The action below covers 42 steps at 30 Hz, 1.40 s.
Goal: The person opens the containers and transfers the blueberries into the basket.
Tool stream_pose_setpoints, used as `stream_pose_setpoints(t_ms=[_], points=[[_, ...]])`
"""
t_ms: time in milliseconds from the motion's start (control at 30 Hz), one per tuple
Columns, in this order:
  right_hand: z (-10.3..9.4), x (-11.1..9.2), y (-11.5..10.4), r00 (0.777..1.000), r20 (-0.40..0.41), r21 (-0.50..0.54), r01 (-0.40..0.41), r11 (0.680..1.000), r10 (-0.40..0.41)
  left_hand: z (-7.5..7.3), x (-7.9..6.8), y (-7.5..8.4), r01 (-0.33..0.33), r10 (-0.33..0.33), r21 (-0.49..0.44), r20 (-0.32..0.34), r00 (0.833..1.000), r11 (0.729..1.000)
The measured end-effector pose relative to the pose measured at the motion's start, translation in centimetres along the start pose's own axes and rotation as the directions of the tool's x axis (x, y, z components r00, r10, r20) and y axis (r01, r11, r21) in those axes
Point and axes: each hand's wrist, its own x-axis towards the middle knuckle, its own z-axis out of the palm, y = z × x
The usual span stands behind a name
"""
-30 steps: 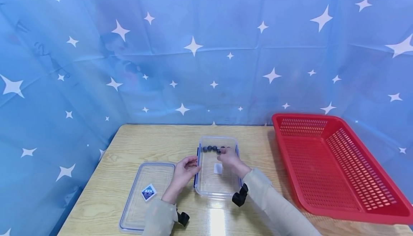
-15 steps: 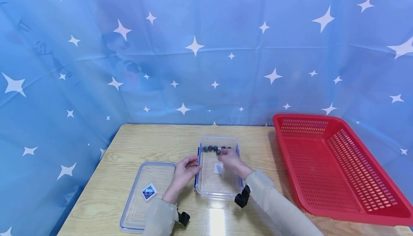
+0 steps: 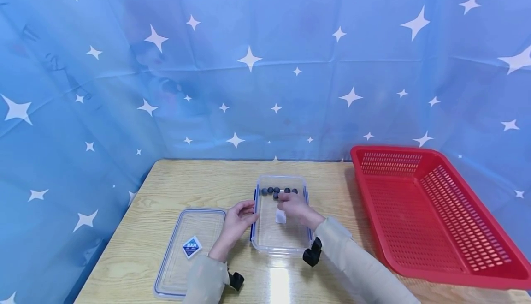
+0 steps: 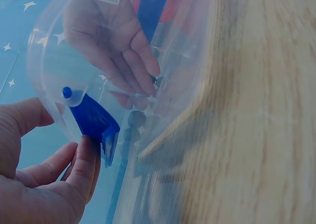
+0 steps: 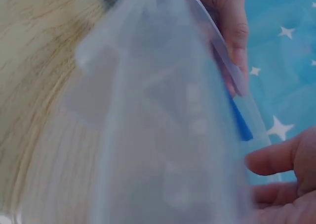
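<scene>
Dark ball [image 3: 275, 196] has shifted left beside the relaxed right hand [image 3: 295, 205]; loosely curved left hand [image 3: 236, 221] touches box [image 3: 267, 237].

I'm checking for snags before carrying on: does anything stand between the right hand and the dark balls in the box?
Nothing visible does. The box is open on top, the lid lies beside it on the table, and the right hand is inside, right by the dark balls.

I see clear, glossy plastic: box [image 3: 278, 250] + lid [image 3: 176, 258]. Basket [image 3: 415, 230]: plastic w/ slight sheen. Balls [image 3: 270, 190]: mostly matt. Surface [image 3: 124, 248]: wood-grain, partly shiny. My 2 sleeves [image 3: 365, 262]: matt cloth.
</scene>
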Motion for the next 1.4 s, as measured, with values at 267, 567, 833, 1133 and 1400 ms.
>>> stream_pose_setpoints(t_ms=[267, 567, 833, 1133, 1400], points=[[-1.0, 0.0, -1.0, 0.999, -0.051, 0.084, 0.01, 0.996, -0.006, 0.0, -0.1, 0.2, -0.006, 0.006, -0.013, 0.015, 1.0, 1.0], [-1.9, 1.0, -2.5, 0.997, -0.076, 0.008, -0.017, 1.0, 0.017, 0.1, -0.2, 0.5, -0.003, 0.003, -0.02, 0.006, 1.0, 1.0], [-1.6, 2.2, -2.9, 0.997, -0.061, -0.043, -0.05, 0.998, 0.047, 0.1, -0.1, 0.6, -0.002, 0.002, -0.028, 0.002, 1.0, 1.0], [-0.6, 2.9, -1.8, 0.993, -0.104, -0.041, -0.067, 0.997, 0.063, 0.0, -0.2, 0.2, -0.003, 0.004, -0.006, 0.012, 1.0, 1.0], [-0.1, 3.0, -1.6, 0.99, -0.091, -0.013, -0.109, 0.994, 0.107, 0.0, -0.2, 0.4, -0.006, 0.007, -0.036, 0.02, 1.0, 0.999]])
